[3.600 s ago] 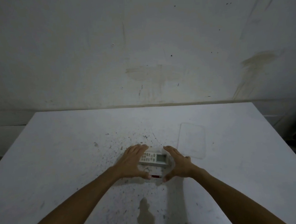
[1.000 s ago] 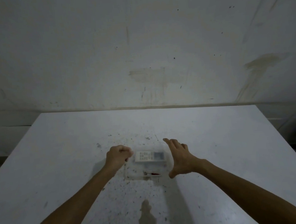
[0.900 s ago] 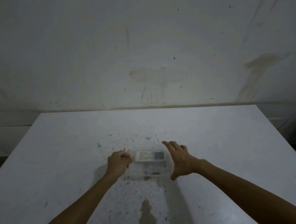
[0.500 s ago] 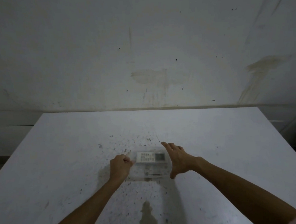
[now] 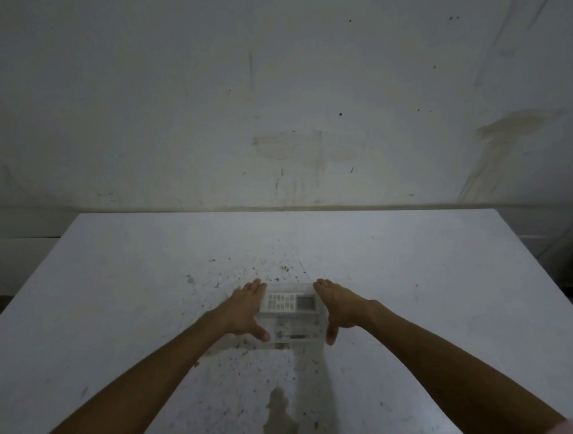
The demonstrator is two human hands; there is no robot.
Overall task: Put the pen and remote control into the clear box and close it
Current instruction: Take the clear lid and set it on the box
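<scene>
Nearest us, a dark stain [image 5: 280, 417] marks the speckled white surface [image 5: 418, 275]. Beyond it sits the clear box [image 5: 291, 331], lid on, with the pen [image 5: 295, 336] along its near side and the remote control [image 5: 289, 301] behind; we can read no lettering. The left hand [image 5: 242, 313] and right hand [image 5: 339, 309] flank its ends, fingers extended, grasping nothing. A stained wall [image 5: 270, 99] rises behind.

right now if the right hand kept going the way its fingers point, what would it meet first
Nothing close: the right hand points away along the clear box's right side, over bare table, toward the wall. Depth is hard to judge.
</scene>
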